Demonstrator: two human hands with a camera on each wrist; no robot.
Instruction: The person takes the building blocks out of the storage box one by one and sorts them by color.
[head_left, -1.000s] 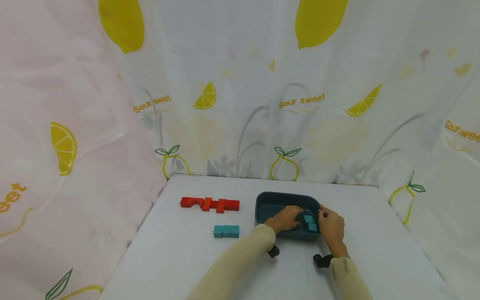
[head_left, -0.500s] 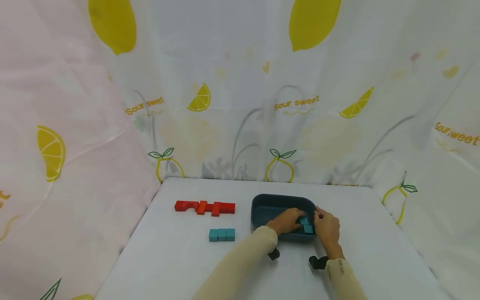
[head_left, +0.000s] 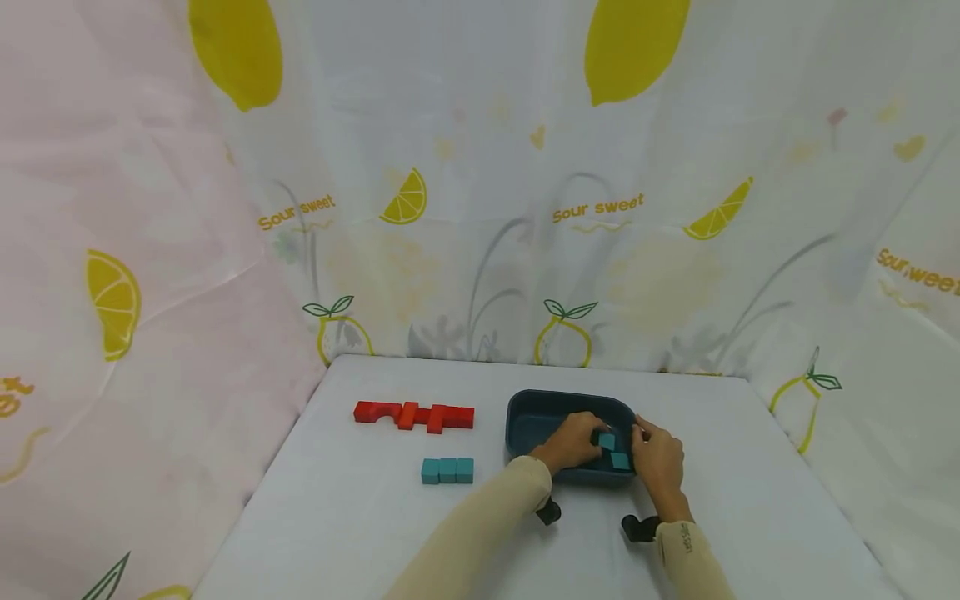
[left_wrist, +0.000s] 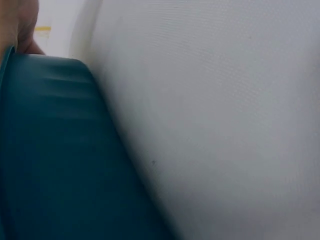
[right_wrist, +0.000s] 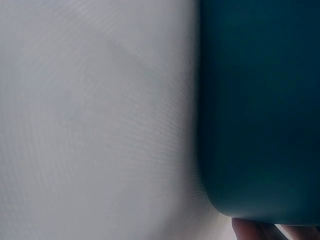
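A dark teal plastic tray (head_left: 536, 417) with rounded corners stands on the white table. My left hand (head_left: 573, 442) reaches over its near rim and pinches a teal cube (head_left: 607, 442) inside. Just nearer me in the tray lies a second teal cube (head_left: 620, 461). At the tray's right end, my right hand (head_left: 660, 461) grips the rim, thumb and fingers at the wall. The outer tray wall (left_wrist: 65, 145) fills much of the left wrist view, part of a hand (left_wrist: 17, 25) at its corner. In the right wrist view, fingertips (right_wrist: 252, 230) show below the wall.
Left of the tray, three teal cubes (head_left: 447, 471) sit in a row. Behind them runs a line of red blocks (head_left: 416, 417), one with an arch cut-out. A lemon-printed curtain (head_left: 480, 250) encloses the white table (head_left: 345, 517) at the back and sides.
Inside the tray, the left hand's fingers have closed on the farther teal cube, which has shifted slightly left, away from the other cube. The right hand keeps its place at the rim.
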